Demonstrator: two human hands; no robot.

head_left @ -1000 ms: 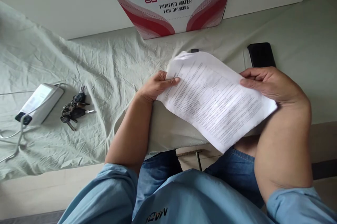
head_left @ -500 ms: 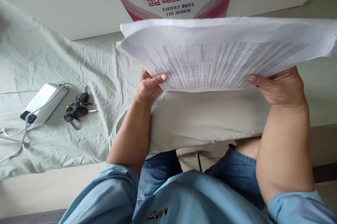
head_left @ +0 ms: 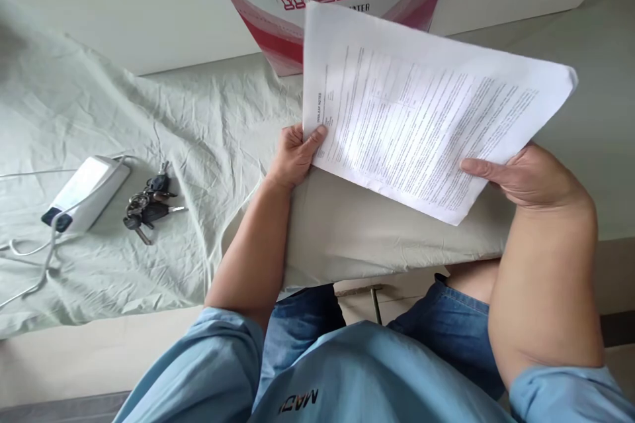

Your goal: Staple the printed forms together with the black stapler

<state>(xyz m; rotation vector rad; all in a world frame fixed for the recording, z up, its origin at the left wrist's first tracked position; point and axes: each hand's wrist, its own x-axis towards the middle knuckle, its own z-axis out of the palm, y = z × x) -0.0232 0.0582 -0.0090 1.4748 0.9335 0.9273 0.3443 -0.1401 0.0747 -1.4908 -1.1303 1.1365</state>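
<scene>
The person wears a light blue shirt (head_left: 367, 376) that fills the lower centre of the frame. Its sleeves are rolled or short, ending above the elbows: the left sleeve (head_left: 208, 370) at lower left, the right sleeve (head_left: 565, 396) at lower right. Dark lettering (head_left: 296, 402) is printed on the shirt front, upside-down in view. Blue denim trousers (head_left: 446, 324) show above the shirt edge. Forearms and hands are bare.

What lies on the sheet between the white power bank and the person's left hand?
In the head view, a bunch of keys lies between the power bank and the left hand; otherwise only wrinkled green sheet.
</scene>
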